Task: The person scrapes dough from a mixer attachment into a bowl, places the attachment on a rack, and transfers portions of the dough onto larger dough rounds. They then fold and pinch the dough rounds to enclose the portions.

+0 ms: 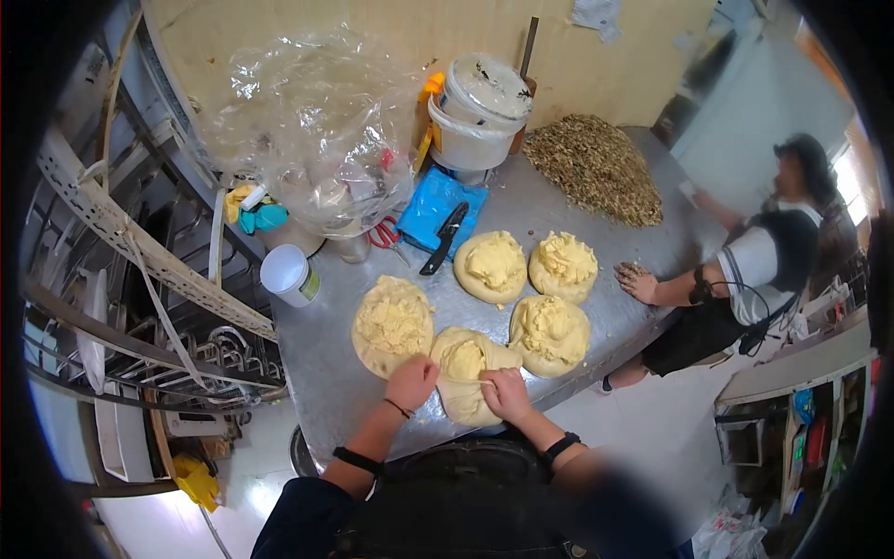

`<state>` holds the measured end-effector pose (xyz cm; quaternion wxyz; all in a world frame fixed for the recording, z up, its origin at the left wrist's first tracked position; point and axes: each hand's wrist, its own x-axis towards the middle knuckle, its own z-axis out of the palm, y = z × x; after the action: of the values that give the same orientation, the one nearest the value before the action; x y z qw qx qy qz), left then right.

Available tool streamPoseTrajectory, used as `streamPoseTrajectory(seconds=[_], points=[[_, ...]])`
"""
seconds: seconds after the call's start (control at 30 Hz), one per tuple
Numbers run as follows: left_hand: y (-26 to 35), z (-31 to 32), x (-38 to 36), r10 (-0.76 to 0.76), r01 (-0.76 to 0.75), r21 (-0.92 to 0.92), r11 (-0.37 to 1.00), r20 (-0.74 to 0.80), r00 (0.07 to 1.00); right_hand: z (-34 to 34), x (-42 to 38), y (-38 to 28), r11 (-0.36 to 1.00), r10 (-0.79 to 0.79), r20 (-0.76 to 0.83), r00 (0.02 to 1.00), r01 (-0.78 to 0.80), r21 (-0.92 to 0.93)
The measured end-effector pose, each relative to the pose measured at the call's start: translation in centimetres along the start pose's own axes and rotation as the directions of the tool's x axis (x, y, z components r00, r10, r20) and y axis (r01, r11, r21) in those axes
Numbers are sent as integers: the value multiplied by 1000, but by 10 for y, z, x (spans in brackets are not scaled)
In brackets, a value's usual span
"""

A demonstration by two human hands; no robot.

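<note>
A piece of dough (463,405) with a pale yellow filling (463,359) on top lies at the near edge of the metal table. My left hand (413,382) pinches its left rim. On the other side, my right hand (507,393) grips a stretched flap of the same dough. To the left is a flat dough round (393,326) heaped with filling. Three more filled dough mounds stand behind and to the right: one (491,267) at the back, one (563,267) beside it, one (550,335) nearer me.
A black knife (445,238) rests on a blue packet (442,207), near red scissors (386,235). A white tub (289,275) stands at left, stacked buckets (480,112) and a brown chopped heap (596,168) farther back. At right, a co-worker's hand (637,282) rests on the table (349,433).
</note>
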<state>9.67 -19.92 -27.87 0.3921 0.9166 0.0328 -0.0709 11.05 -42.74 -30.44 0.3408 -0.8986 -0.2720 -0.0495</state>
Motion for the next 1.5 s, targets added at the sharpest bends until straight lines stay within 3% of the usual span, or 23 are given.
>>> streamPoseTrajectory(seconds=[0.07, 0.13, 0.27, 0.33, 0.37, 0.43, 0.57, 0.63, 0.67, 0.7, 0.73, 0.8, 0.83, 0.93, 1.03, 1.1, 1.13, 1.2, 1.3, 1.37, 1.4, 1.43, 1.5], points=[[-17, 32, -6, -56, 56, -2, 998, 1, 998, -6, -1, 4, 998, -56, 36, 998, 56, 13], [-25, 52, -5, -190, 171, -127, 977, -156, 969, -9, -3, 11, 997, -66, 67, 996, 64, 32], [-26, 71, 12, -235, 211, -138, 968, -192, 953, -19, -6, 23, 991, -133, 180, 975, 126, 53], [-31, 79, 14, -442, 289, -613, 735, -109, 891, -22, -7, 30, 988, -143, 188, 972, 128, 90], [-36, 81, 15, -443, 292, -608, 738, -110, 890, -22, -9, 32, 985, -145, 200, 969, 122, 125], [-20, 64, 10, -604, 250, -965, 84, 150, 782, -28, -6, 32, 984, -150, 225, 963, 122, 131], [9, 38, -3, -564, 181, -979, 91, 99, 820, -36, 9, 21, 953, -132, 181, 975, 74, 294], [20, 38, -11, -360, 95, -818, 567, -142, 922, -32, 11, 16, 932, -103, 169, 980, 36, 361], [29, 43, -14, -367, 102, -815, 570, -141, 919, -28, 12, 15, 884, -58, 112, 992, -2, 467], [54, 44, -17, -181, 12, -582, 813, -232, 956, -25, 12, 14, 823, -7, 63, 998, -30, 567], [75, 47, -20, 27, -102, -286, 953, -254, 967, -26, 14, 11, 820, -8, 71, 997, -34, 571], [96, 54, -26, 175, -208, -102, 973, -264, 948, -32, 19, 5, 694, 187, 182, 965, -261, 671], [101, 56, -27, 221, -226, 9, 974, -259, 940, -32, 20, 5, 693, 184, 184, 965, -261, 672], [106, 59, -29, 267, -257, 76, 964, -246, 932, -39, 28, -2, 641, 166, 301, 939, -335, 690], [95, 80, -21, 367, -289, 252, 924, -361, 857, -55, 36, -15, 755, 119, 341, 933, -308, 579], [86, 85, -11, 353, -279, 234, 931, -393, 849, -62, 39, -20, 885, -45, 265, 963, -84, 458], [83, 87, -6, 336, -266, 216, 940, -426, 840, -68, 41, -22, 888, -45, 265, 963, -83, 453], [78, 85, 3, 366, -323, 173, 930, -401, 840, -84, 50, -26, 969, -170, 431, 886, 71, 237], [66, 91, 12, 433, -419, 130, 899, -415, 800, -106, 65, -34, 978, -206, 477, 855, 188, 85], [66, 89, 13, 465, -455, 140, 879, -462, 755, -118, 95, -41, 990, -129, 368, 921, 101, 95], [70, 84, 12, 477, -427, 213, 879, -378, 794, -108, 114, -33, 997, -63, 394, 917, 39, 70], [72, 80, 11, 478, -403, 285, 870, -287, 830, -87, 131, -19, 999, 6, 417, 909, -26, 42], [69, 81, 12, 514, -443, 276, 853, -294, 806, -27, 153, 26, 997, -22, 420, 907, -10, 73]])
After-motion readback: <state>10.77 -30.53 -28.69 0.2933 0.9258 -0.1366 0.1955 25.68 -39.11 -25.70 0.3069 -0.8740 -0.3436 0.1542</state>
